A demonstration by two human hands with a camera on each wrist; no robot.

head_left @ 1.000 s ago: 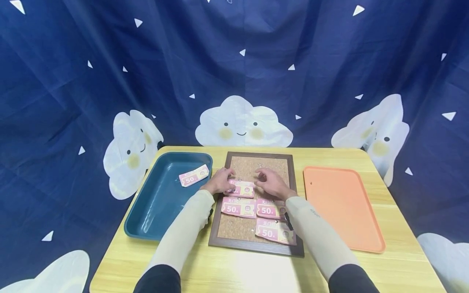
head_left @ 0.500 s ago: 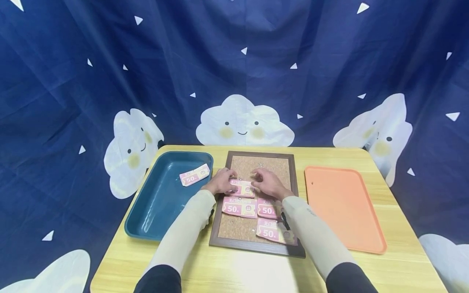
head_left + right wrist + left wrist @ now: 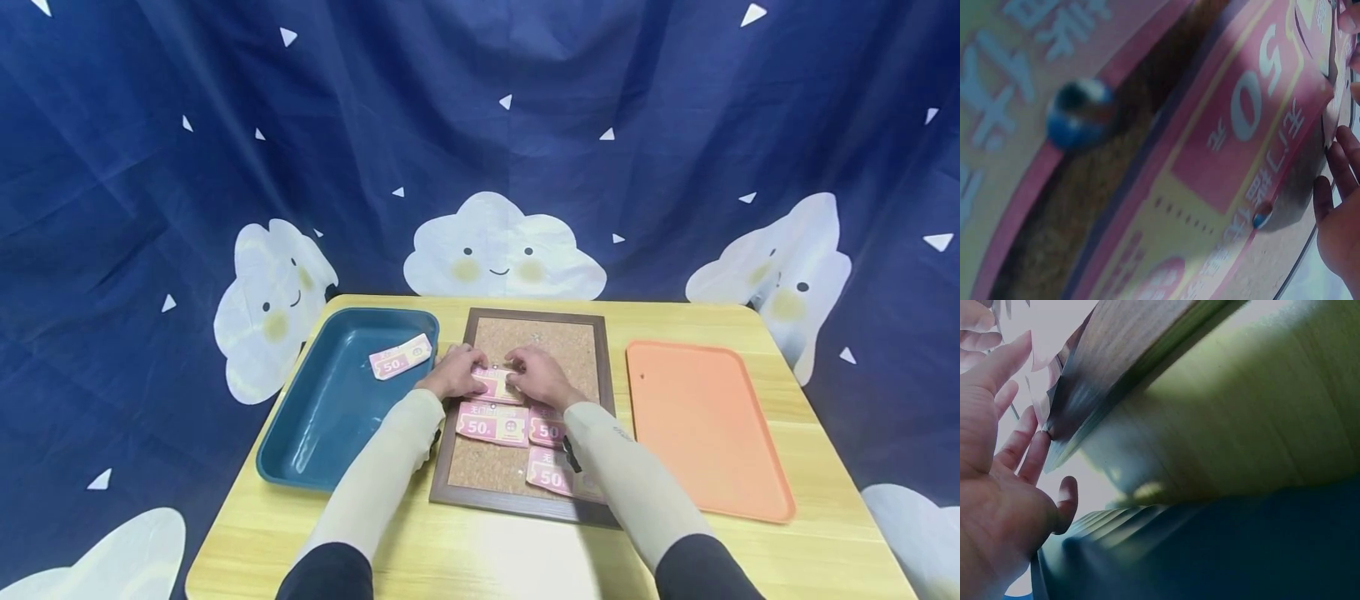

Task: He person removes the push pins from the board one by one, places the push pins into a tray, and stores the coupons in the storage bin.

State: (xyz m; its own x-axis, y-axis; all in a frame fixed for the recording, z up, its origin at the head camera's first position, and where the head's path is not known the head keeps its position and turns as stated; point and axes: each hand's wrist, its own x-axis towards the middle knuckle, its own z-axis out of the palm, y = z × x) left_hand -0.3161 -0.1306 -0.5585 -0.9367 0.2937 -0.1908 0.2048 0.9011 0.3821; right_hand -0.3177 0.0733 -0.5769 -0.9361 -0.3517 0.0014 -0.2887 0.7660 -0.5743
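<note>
A pink and yellow coupon marked 50 (image 3: pixel 495 385) lies at the middle left of a framed cork board (image 3: pixel 562 333), a round pin at its top edge. My left hand (image 3: pixel 454 372) grips its left end, thumb on the printed face; in the left wrist view the hand's (image 3: pixel 997 500) fingertips reach the frame's edge. My right hand (image 3: pixel 542 379) pinches the right end between thumb and fingers. Below, another coupon (image 3: pixel 491 424) is pinned at left, and a coupon (image 3: pixel 546 427) and a lower one (image 3: pixel 551 471) are partly under the right forearm. A blue round pin (image 3: pixel 1082 114) shows close up.
A deep teal tray (image 3: pixel 300 450) stands left of the board with a loose coupon (image 3: pixel 401 357) at its upper right. To the right lies a shallow orange tray (image 3: pixel 708 425) with a small dark speck. All rest on a wooden table (image 3: pixel 817 467) before a blue curtain.
My right hand has moved left from beside the coupon onto its right end. The left hand stays at the left end. The view has shifted slightly.
</note>
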